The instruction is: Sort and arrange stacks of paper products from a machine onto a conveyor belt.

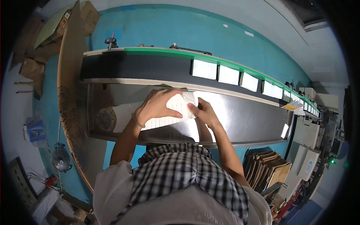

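A long row of thin white paper pieces (163,122), packed edge to edge, lies in the metal trough (240,116) in front of me. My left hand (157,106) spans the row from above, its thumb and fingers curved around the two sides near the right end. My right hand (205,113) closes its thumb and fingers on the white end piece (190,99); its fingertips behind the paper are partly hidden. A round, brownish-grey object (105,119) sits beyond the row's left end, its kind unclear.
Behind the trough runs a dark machine panel (135,69) with a green top edge and several white rectangles. A tall cardboard sheet (69,90) borders the left side. A fan (61,158) stands beyond it. Stacked flat cardboard (266,168) leans at the lower right.
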Tool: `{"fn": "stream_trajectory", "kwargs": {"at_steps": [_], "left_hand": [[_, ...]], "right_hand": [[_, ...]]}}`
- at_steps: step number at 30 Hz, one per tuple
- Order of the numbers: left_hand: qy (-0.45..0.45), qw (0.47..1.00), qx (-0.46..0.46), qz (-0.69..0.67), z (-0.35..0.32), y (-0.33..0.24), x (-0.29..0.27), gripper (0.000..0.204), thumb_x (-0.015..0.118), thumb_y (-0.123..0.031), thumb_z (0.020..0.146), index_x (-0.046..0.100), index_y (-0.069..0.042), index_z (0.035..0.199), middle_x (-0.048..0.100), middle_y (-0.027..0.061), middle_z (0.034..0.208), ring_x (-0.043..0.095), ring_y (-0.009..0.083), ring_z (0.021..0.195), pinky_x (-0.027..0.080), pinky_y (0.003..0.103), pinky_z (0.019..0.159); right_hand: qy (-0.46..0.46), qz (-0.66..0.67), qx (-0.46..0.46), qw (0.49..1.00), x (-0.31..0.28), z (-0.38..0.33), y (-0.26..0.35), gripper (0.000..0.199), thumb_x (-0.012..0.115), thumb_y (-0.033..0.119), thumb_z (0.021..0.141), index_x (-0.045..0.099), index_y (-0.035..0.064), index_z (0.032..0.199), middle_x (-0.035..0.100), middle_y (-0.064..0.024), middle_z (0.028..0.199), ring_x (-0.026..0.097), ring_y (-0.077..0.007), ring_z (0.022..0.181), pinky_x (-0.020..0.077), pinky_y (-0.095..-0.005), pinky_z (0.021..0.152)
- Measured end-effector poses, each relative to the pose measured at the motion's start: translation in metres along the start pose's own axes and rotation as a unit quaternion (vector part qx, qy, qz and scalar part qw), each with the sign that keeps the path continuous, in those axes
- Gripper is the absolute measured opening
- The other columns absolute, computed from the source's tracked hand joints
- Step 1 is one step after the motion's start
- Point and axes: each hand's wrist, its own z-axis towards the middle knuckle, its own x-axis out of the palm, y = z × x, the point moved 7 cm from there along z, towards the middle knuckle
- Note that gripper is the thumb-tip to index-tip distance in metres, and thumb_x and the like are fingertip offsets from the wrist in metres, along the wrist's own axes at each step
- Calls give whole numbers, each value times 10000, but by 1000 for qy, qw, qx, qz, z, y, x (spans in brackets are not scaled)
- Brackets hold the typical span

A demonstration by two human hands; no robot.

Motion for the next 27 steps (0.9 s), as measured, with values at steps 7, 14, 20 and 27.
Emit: {"fn": "stream_trajectory", "kwargs": {"at_steps": [7,14,20,27], "left_hand": [[-19,999,32,2,2,-4,-1,724,864,-427,681,581,-103,1263,656,183,1192,624,380,1121,497,423,942],[-22,999,31,5,0,-4,1,703,855,-458,675,591,-124,1235,679,151,1103,653,371,1028,518,427,860],[-3,1000,11,3,0,-7,1,678,858,-433,687,593,-118,1226,680,162,1122,650,372,1050,512,421,873],[-52,997,50,-11,3,10,-3,677,859,-440,674,603,-96,1199,670,194,1089,636,393,1038,503,438,868]], "right_hand": [[-86,270,-130,950,-8,34,64,191,663,201,956,624,21,1005,626,-39,786,565,-92,700,433,-253,633],[31,412,22,910,46,68,43,219,578,120,1009,573,-99,1020,656,-145,882,635,-162,731,543,-282,708],[-49,500,-18,865,44,97,42,281,558,130,1019,527,-140,1094,670,-208,995,703,-252,895,595,-292,780],[-89,-45,-160,982,22,7,43,450,673,414,954,614,0,1120,652,-60,893,583,-94,754,472,-235,642]]}}
